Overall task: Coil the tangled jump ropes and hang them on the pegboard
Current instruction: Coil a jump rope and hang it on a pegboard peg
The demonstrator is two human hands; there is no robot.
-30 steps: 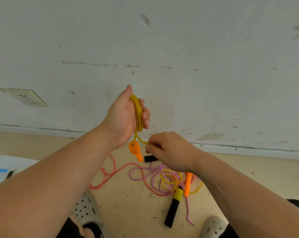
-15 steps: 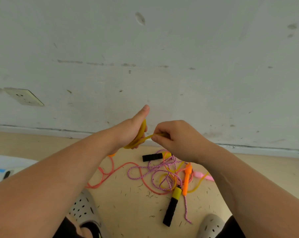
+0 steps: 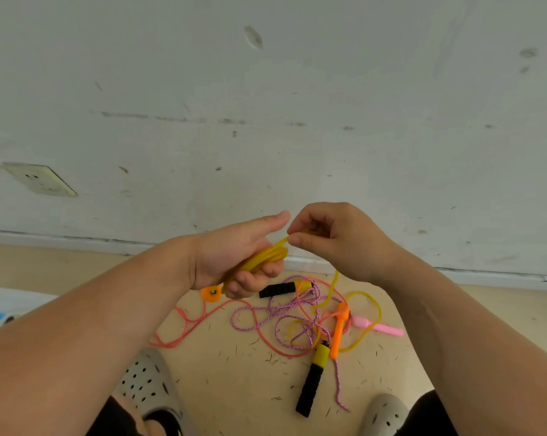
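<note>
My left hand (image 3: 234, 256) grips several loops of the yellow jump rope (image 3: 266, 256), and that rope's orange handle (image 3: 212, 293) hangs just below the fist. My right hand (image 3: 338, 239) pinches the same yellow strand right beside the left thumb. From there the yellow cord drops to the floor, where it lies tangled with a pink-and-purple braided rope (image 3: 278, 322) and a salmon rope (image 3: 184, 325). A second orange handle (image 3: 339, 330), a pink handle (image 3: 379, 325) and two black-and-yellow handles (image 3: 313, 379) (image 3: 281, 288) lie in that pile.
A scuffed white wall (image 3: 297, 105) with a socket (image 3: 39, 179) stands close ahead, its baseboard meeting a beige floor (image 3: 234, 382). My two grey perforated clogs (image 3: 146, 385) (image 3: 387, 415) flank the pile. A white mat edge (image 3: 2, 306) shows at far left. No pegboard is in view.
My left hand dropped from upright to level with the coil. My right hand rose from the floor pile, drawing the yellow strand up next to the left thumb.
</note>
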